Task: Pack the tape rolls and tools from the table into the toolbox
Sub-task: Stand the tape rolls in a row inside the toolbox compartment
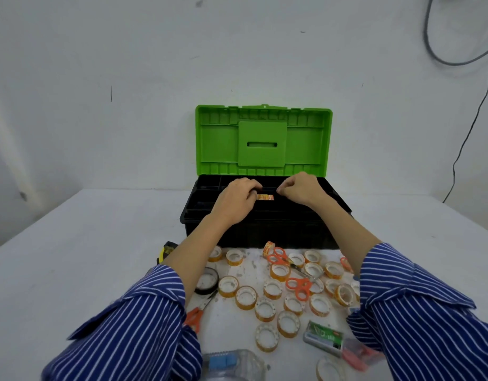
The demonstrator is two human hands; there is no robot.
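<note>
My left hand [238, 200] curls over the toolbox [265, 229], fingertips touching a tape roll [265, 197] in its tray. My right hand [299, 189] hovers clenched beside it, gripping nothing I can see. Some twenty-odd rolls [265, 309] and three scissors [299, 287] lie on the table [72, 257].

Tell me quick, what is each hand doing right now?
Left hand: fingers curled on a tape roll over the toolbox.
Right hand: fingers curled; whether it holds anything cannot be told.
</note>
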